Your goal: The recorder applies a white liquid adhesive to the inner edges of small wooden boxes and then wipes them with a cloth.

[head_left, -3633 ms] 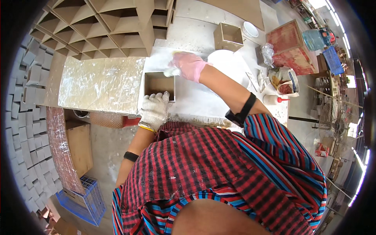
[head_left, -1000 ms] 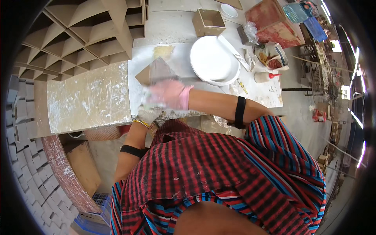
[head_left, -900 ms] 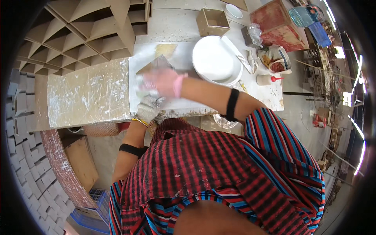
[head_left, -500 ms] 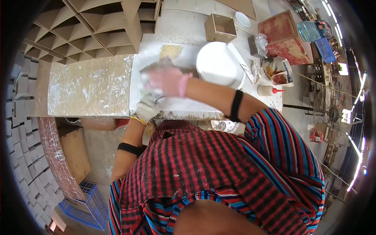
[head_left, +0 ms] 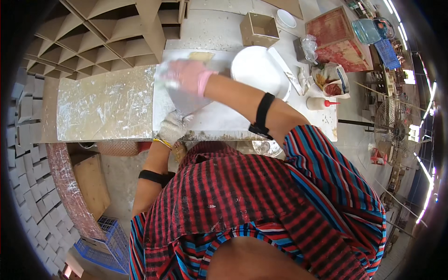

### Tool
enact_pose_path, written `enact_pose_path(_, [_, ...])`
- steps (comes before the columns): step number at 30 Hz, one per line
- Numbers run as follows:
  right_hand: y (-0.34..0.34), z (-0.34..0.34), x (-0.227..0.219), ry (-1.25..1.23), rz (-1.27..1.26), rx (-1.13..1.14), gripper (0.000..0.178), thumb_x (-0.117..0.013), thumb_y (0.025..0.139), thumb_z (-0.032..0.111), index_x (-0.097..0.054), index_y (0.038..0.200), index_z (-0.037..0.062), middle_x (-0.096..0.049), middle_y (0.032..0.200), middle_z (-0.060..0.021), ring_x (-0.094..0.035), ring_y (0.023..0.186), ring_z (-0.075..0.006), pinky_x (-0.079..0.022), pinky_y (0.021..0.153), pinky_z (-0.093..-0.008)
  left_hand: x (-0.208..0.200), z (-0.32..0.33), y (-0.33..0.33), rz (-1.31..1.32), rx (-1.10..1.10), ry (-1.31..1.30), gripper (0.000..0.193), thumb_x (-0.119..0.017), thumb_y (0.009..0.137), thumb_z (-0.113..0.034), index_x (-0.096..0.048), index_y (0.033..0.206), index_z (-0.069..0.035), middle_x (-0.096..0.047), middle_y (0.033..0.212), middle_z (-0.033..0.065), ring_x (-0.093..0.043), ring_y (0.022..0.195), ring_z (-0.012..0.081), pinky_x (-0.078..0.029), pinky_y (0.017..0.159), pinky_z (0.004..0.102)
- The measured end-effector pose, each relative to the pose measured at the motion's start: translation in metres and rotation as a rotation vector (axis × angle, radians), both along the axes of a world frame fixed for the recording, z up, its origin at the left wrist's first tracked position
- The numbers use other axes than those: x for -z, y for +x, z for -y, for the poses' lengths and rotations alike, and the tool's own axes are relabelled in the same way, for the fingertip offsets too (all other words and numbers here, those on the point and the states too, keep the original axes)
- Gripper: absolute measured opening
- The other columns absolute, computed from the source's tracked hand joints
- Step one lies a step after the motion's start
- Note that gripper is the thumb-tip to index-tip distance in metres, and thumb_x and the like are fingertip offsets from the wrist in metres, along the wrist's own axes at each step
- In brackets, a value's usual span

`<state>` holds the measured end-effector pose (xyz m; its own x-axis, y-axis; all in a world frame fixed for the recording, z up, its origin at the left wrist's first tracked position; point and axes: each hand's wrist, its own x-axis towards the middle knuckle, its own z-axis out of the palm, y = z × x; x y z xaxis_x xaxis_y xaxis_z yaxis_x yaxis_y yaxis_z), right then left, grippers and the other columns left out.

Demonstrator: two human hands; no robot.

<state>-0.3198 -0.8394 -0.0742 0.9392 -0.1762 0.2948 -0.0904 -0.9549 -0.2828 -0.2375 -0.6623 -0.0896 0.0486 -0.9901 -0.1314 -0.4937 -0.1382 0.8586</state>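
Note:
A thin grey flat piece (head_left: 184,101) lies tilted over the white sheet on the workbench. My left hand (head_left: 172,127), in a whitish knit glove, is closed on its near end at the bench's front edge. Over the far end of the piece is my right hand (head_left: 186,77), in a pink glove. Motion smears its fingers, and a pale blur at their tips cannot be made out. A yellowish flat scrap (head_left: 201,56) lies just beyond that hand.
A round white lid-like disc (head_left: 254,70) and a white strip (head_left: 284,70) lie right of my hands. Farther off are an open cardboard box (head_left: 259,30), a glue bottle with a red tip (head_left: 319,103) and a red-painted box (head_left: 336,39). A brown compartment grid (head_left: 102,35) stands at the far left.
My right hand has swept left and slightly away from me, uncovering more of the grey flat piece. My left hand stays near the same spot at the bench edge.

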Motion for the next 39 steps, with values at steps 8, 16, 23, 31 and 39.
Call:
enact_pose_path(8, [-0.049, -0.031, 0.002, 0.025, -0.216, 0.154, 0.037, -0.048, 0.088, 0.027, -0.049, 0.125, 0.0254, -0.049, 0.127, -0.0114, -0.052, 0.109, -0.0283, -0.046, 0.089, -0.0352, 0.032, -0.003, 0.007, -0.073, 0.027, -0.074, 0.028, -0.061, 0.082, -0.024, -0.062, 0.102, -0.004, -0.066, 0.091, 0.0152, -0.065, 0.079, 0.0283, -0.051, 0.070, 0.0311])
enact_pose_path(16, [-0.006, 0.003, -0.031, 0.139, -0.251, 0.263, 0.035, -0.045, 0.089, 0.028, -0.053, 0.121, 0.0153, -0.055, 0.112, -0.0156, -0.054, 0.105, -0.0308, -0.044, 0.088, -0.0404, 0.011, -0.001, 0.005, -0.108, 0.023, 0.076, 0.026, -0.061, 0.082, -0.017, -0.063, 0.106, -0.006, -0.065, 0.101, 0.0128, -0.063, 0.089, 0.0200, -0.049, 0.078, 0.0288])
enact_pose_path(23, [-0.033, -0.066, -0.004, -0.042, -0.255, -0.129, 0.042, -0.055, 0.083, 0.027, -0.050, 0.125, 0.0273, -0.043, 0.134, -0.0094, -0.049, 0.114, -0.0287, -0.042, 0.093, -0.0369, 0.090, -0.010, 0.019, 0.116, 0.058, -0.519, 0.028, -0.060, 0.084, -0.026, -0.062, 0.105, -0.007, -0.065, 0.096, 0.0124, -0.064, 0.084, 0.0244, -0.051, 0.074, 0.0314])
enact_pose_path(31, [0.010, -0.002, -0.014, 0.084, -0.142, 0.206, 0.038, -0.047, 0.089, 0.025, -0.049, 0.126, 0.0251, -0.047, 0.128, -0.0104, -0.050, 0.112, -0.0290, -0.043, 0.090, -0.0380, -0.001, 0.001, 0.002, 0.130, -0.024, 0.224, 0.032, -0.062, 0.082, -0.029, -0.061, 0.109, -0.011, -0.064, 0.098, 0.0166, -0.063, 0.087, 0.0306, -0.050, 0.074, 0.0326])
enact_pose_path(39, [-0.085, -0.073, -0.052, 0.215, -0.349, 0.234, 0.032, -0.047, 0.089, 0.023, -0.052, 0.120, 0.0178, -0.051, 0.117, -0.0149, -0.058, 0.097, -0.0305, -0.046, 0.087, -0.0387, 0.040, 0.006, 0.007, -0.150, 0.062, -0.046, 0.032, -0.063, 0.082, -0.030, -0.063, 0.105, -0.008, -0.066, 0.092, 0.0156, -0.064, 0.079, 0.0318, -0.051, 0.068, 0.0338])
